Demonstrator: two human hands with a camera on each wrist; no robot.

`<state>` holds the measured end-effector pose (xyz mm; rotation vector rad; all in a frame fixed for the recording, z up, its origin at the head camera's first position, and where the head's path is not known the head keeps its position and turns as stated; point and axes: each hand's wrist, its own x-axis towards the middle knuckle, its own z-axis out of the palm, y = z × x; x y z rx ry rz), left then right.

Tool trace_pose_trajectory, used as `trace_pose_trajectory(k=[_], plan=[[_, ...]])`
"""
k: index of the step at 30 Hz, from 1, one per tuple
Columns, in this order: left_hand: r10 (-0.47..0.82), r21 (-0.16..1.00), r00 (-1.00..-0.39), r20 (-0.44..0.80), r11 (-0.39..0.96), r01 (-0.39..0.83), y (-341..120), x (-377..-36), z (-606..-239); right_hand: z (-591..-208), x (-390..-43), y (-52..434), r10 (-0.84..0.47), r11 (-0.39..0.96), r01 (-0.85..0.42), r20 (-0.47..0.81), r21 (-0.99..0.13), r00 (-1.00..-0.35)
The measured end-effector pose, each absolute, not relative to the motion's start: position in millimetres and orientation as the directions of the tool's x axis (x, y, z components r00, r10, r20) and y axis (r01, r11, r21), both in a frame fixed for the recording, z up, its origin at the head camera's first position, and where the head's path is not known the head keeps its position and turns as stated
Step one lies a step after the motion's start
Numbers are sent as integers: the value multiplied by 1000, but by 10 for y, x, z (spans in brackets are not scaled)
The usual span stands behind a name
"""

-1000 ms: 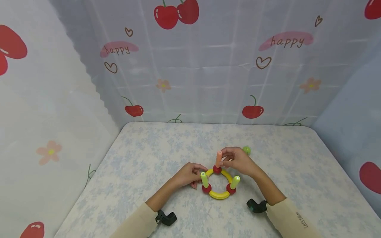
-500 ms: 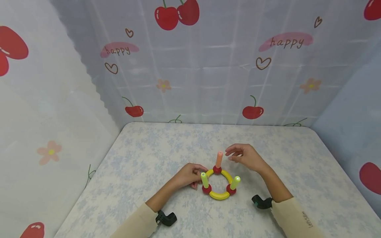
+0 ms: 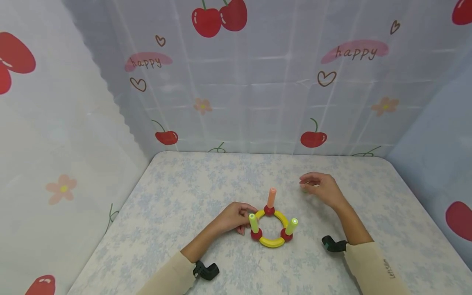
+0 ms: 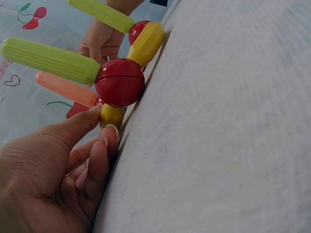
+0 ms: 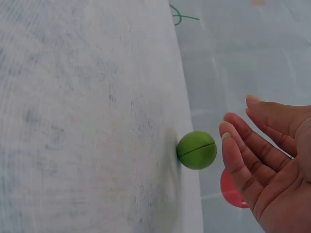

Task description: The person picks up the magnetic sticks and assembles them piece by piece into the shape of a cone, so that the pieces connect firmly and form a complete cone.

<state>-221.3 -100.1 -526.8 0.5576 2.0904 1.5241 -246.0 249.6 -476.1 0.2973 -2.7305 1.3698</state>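
Observation:
On the table lies a ring of yellow curved bars (image 3: 272,242) joined by red balls (image 3: 269,210). Two lime rods (image 3: 291,226) and an orange rod (image 3: 271,198) stand up from the balls. My left hand (image 3: 232,217) pinches one yellow curved bar (image 4: 112,115) at the ring's left back side, between thumb and fingertips. My right hand (image 3: 324,189) is behind and right of the ring, over a green ball (image 5: 197,150) that it mostly hides in the head view. In the right wrist view its bent, parted fingers sit beside the ball, apart from it.
A pale flowered cloth covers the table (image 3: 184,176). Behind it hangs a curtain (image 3: 250,114) printed with cherries, and more curtain stands at both sides. Each wrist carries a black camera mount (image 3: 206,270).
My right hand has let go of the orange rod, which stays upright on its red ball. It has moved right and back to the green ball. The left hand has stayed in place.

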Motion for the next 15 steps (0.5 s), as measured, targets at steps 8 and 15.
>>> trace_pose_trajectory(k=[8,15], plan=[[583,954,-799,-144,296,44,-998,-2211,-5264,-4820,-2489,2646,-73,635,-182,177,-751,-982],[590,956,-795,-139,290,48,-997,-2207,-5252,-4883,-2493,2634,-95,666,-146,111,-731,-989]])
